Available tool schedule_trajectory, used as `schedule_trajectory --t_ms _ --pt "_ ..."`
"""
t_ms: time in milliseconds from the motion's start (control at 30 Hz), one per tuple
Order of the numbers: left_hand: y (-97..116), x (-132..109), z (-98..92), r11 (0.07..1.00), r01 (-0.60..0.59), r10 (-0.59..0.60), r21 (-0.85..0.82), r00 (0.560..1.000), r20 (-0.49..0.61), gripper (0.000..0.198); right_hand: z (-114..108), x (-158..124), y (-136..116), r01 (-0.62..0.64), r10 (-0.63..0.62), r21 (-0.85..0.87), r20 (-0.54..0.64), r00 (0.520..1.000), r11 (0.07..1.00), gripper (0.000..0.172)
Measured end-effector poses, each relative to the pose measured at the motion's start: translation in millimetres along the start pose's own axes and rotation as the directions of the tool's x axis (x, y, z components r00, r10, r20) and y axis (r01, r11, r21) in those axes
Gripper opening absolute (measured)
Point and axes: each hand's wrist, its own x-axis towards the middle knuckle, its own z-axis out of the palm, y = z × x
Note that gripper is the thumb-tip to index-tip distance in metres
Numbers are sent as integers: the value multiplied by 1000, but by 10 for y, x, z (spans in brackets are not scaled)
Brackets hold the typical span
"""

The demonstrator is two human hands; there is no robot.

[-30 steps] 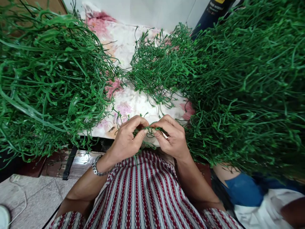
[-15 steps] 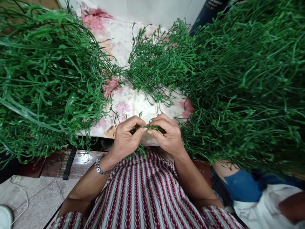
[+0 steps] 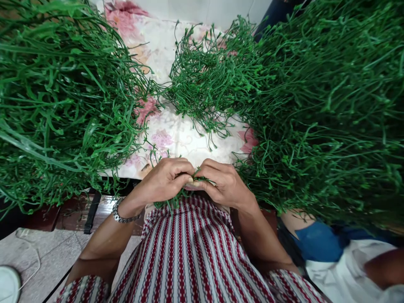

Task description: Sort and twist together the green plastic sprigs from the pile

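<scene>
A person seen from above holds both arms bent inward, the left hand [image 3: 166, 180] and right hand [image 3: 225, 183] meeting in front of the waist of a striped top [image 3: 189, 252]. Backs of the hands face up and the thumb tips almost meet. On each hand, thumb and forefinger pinch a few thin green stems [image 3: 181, 194], and the other fingers curl under, partly hidden; the stems lie in and between the fingers, with a loose tuft hanging below the left palm. Three heaps of similar stems rest around one flowered cloth [image 3: 189, 141]: a large left heap [image 3: 66, 105], a large right heap [image 3: 334, 109], and a smaller middle heap [image 3: 214, 80] that runs into the right one. One metal wristband [image 3: 126, 218] circles the left wrist, one dark cylinder [image 3: 277, 17] leans at the back, and one other person's blue-clad leg [image 3: 318, 242] shows at lower right. Compared with half a second ago, the hands sit lower, closer to the body, and the left wrist lies further out to the left; the three heaps look unchanged.
</scene>
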Motion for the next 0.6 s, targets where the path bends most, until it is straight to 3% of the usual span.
schedule_trajectory --t_ms 133,267,333,400,467,533,600 --pt "-21 -6 -24 988 -53 66 -147 994 90 21 29 32 23 64 -78 226 54 995 972 18" --pt "-73 -26 -16 941 -39 92 -337 986 141 15 98 52 80 67 -121 547 62 991 834 22" --pt "-110 -37 -8 914 -1 52 -406 992 115 12 134 58 100 20 -69 637 51 996 770 22" --pt "-140 -45 -4 906 42 -23 -422 999 49 9 154 67 98 -5 58 622 -65 996 783 19" --pt "-152 -47 -7 920 69 -79 -385 997 -12 9 147 78 71 -8 191 487 -328 925 873 15" --pt "-138 -44 -13 942 82 -97 -325 995 -29 9 116 85 26 -36 224 309 -599 769 950 12" --pt "-103 -36 -18 960 92 -102 -265 995 -23 9 79 83 -25 -49 181 195 -748 639 980 14"
